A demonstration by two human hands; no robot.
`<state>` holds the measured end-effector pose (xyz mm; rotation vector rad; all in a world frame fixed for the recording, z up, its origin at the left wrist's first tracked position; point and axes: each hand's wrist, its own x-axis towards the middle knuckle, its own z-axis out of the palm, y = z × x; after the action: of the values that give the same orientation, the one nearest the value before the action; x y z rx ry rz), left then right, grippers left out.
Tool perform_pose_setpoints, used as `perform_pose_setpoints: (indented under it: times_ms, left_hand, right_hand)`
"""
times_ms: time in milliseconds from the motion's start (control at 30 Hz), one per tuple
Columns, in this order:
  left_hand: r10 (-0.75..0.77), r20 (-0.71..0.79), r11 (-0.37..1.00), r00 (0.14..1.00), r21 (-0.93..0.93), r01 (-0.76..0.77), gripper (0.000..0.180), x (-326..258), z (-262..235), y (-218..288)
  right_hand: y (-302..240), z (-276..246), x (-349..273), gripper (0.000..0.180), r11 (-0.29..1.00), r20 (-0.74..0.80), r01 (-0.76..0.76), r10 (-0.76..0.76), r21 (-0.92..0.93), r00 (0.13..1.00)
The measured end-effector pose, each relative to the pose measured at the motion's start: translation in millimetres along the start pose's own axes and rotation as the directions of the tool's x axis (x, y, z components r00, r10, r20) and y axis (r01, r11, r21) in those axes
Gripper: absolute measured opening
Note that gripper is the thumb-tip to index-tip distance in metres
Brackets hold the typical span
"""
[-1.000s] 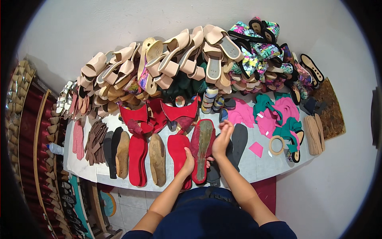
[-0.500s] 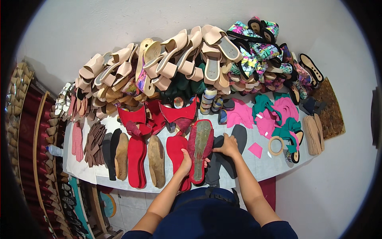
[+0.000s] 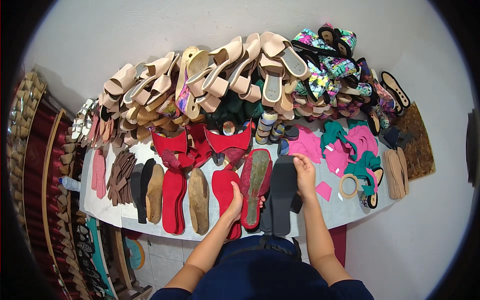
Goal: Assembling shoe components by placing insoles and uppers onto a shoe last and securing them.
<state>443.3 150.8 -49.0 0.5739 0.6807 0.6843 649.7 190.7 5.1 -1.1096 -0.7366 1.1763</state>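
The near edge of the table (image 3: pixel 345 216) bends round in front of the person; bare table top shows right of the right hand (image 3: pixel 306 177), below the tape ring (image 3: pixel 340 186) and the pink scrap (image 3: pixel 324 190); on the left side there is less room, as the red soles (image 3: pixel 174 205) and the wooden foot shape (image 3: pixel 198 200) lie in a row there; the big pile of shoes (image 3: pixel 215 70) fills the back.

The left hand (image 3: pixel 237 202) has a narrow grip, holding the red shoe (image 3: pixel 257 175) by its side, thumb in front and fingertips poking out on the far side; the right hand has a narrow grip too, holding the dark grey sole (image 3: pixel 284 195) by its upper right edge.

The red shoe and the grey sole are just beside each other, in front of the person; both are long from front to back, with the wide end to the back and the thin end to the person; the shoe's greenish bottom faces up.

Half a second ago the right hand was down at the grey soles; now it holds one up next to the shoe; the left hand still holds the red shoe in nearly the same place.
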Motion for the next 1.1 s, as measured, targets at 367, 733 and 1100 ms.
perform_pose_setpoints:
  times_ms: [367,733,1100]
  left_hand:
    - [0.047,-0.076,0.998,0.996,-0.034,-0.05,0.09,-6,28,4]
    - [0.083,0.056,0.997,0.995,-0.003,-0.083,0.084,-5,29,-1]
    - [0.194,0.155,0.91,0.969,0.34,-0.236,0.036,-7,42,17]
  right_hand:
    - [11,51,-6,0.016,0.95,-0.22,0.186,-0.243,-0.249,0.945]
    - [12,52,-9,0.014,0.607,-0.124,0.351,-0.602,-0.713,0.789]
    - [14,54,0,0.015,0.509,-0.083,0.26,-0.556,-0.821,0.827]
